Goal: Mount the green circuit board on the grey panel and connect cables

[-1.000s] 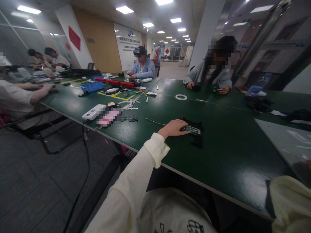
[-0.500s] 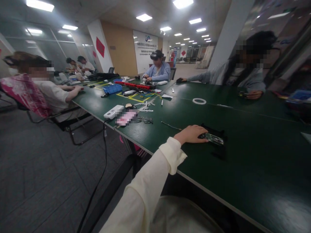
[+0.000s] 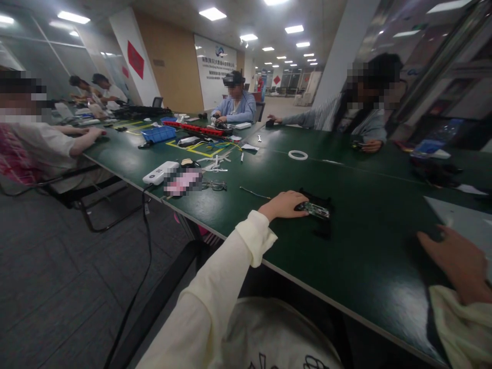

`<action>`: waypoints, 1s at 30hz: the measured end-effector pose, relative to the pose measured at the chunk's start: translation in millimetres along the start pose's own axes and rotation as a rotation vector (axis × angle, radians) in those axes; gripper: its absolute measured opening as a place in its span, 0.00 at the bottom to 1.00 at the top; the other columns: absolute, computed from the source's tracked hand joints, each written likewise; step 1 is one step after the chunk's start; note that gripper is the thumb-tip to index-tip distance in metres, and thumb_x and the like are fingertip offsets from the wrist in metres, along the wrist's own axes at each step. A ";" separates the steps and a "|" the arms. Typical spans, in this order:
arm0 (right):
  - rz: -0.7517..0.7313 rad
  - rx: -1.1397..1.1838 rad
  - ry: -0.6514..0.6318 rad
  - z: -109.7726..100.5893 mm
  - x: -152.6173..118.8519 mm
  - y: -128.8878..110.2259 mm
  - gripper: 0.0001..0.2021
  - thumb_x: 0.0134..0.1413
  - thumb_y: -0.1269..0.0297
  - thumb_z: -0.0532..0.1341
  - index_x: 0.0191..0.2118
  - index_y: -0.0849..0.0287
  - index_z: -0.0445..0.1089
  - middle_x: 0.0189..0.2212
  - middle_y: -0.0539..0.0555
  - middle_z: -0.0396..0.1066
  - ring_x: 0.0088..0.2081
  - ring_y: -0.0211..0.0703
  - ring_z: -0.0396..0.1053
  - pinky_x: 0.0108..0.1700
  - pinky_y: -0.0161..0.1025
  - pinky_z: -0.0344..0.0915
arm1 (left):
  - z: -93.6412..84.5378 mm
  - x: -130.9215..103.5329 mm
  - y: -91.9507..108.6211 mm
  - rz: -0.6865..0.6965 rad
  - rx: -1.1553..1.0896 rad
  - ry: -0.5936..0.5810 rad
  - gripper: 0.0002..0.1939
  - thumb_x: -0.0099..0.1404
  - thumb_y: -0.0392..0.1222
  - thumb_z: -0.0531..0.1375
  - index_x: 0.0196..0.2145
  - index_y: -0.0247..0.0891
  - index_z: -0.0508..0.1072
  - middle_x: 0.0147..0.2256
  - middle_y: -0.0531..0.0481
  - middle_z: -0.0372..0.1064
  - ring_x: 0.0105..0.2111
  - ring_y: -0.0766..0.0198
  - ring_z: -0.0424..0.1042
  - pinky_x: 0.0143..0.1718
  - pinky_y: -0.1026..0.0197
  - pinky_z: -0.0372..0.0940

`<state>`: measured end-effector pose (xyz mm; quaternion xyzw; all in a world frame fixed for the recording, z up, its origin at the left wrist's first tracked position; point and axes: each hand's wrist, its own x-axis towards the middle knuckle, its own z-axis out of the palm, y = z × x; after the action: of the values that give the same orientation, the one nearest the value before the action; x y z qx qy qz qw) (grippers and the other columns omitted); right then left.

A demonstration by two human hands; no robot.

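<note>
My left hand [image 3: 286, 204] is closed over the left end of a black device with an exposed green circuit board [image 3: 317, 209], which lies on the dark green table [image 3: 369, 241]. Dark parts stick out from behind and in front of the board. A thin cable [image 3: 253, 192] lies just left of that hand. At the right edge, my right hand [image 3: 457, 256] is blurred, its thumb and fingers curled about a small dark thing [image 3: 437, 234] I cannot make out. Beside it lies a flat grey panel [image 3: 442, 207].
Left of me are eyeglasses [image 3: 214, 185], a pink phone-like thing [image 3: 182, 183] and a white power strip [image 3: 160, 173] with a black cord. White strips [image 3: 217, 163], a white ring [image 3: 298, 155] and a blue bin [image 3: 158, 134] lie farther back. Several other people sit around the table.
My right hand has come into view at the right edge. The view has turned right, so the table's things appear shifted left. My left hand stays on the circuit-board device.
</note>
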<state>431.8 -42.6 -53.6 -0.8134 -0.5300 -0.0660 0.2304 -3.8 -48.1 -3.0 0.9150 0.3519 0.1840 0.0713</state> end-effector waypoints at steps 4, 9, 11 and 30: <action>0.030 -0.001 -0.033 -12.8 -11.4 -18.5 0.33 0.46 0.46 0.52 0.55 0.60 0.64 0.42 0.72 0.67 0.44 0.62 0.64 0.38 0.51 0.57 | 1.0 0.9 0.6 -0.008 0.018 -0.006 0.22 0.64 0.53 0.51 0.52 0.39 0.62 0.53 0.45 0.61 0.53 0.57 0.59 0.52 0.54 0.56; -0.038 -0.010 -0.049 -23.9 -31.0 -56.9 0.28 0.52 0.48 0.51 0.54 0.58 0.64 0.41 0.65 0.69 0.42 0.58 0.66 0.38 0.46 0.58 | -0.5 1.4 3.1 0.008 0.023 0.014 0.21 0.64 0.52 0.52 0.50 0.39 0.63 0.51 0.46 0.63 0.51 0.58 0.61 0.51 0.55 0.56; -0.060 -0.005 -0.069 -27.2 -38.7 -69.9 0.26 0.53 0.49 0.52 0.54 0.57 0.64 0.41 0.64 0.70 0.42 0.57 0.67 0.39 0.44 0.58 | -0.8 1.6 3.6 0.010 0.025 0.018 0.21 0.64 0.51 0.52 0.51 0.39 0.63 0.51 0.46 0.63 0.51 0.58 0.62 0.51 0.56 0.57; -0.266 0.348 -0.119 -40.7 -69.2 -115.0 0.23 0.51 0.52 0.50 0.49 0.58 0.68 0.28 0.53 0.71 0.30 0.44 0.68 0.37 0.39 0.61 | 0.2 1.5 5.4 -0.032 0.019 0.018 0.22 0.61 0.52 0.54 0.51 0.41 0.61 0.52 0.46 0.61 0.53 0.56 0.59 0.51 0.53 0.57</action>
<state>304.9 -80.0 -6.8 -0.6869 -0.6486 0.0445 0.3248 0.6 -51.0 -1.3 0.9082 0.3689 0.1875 0.0624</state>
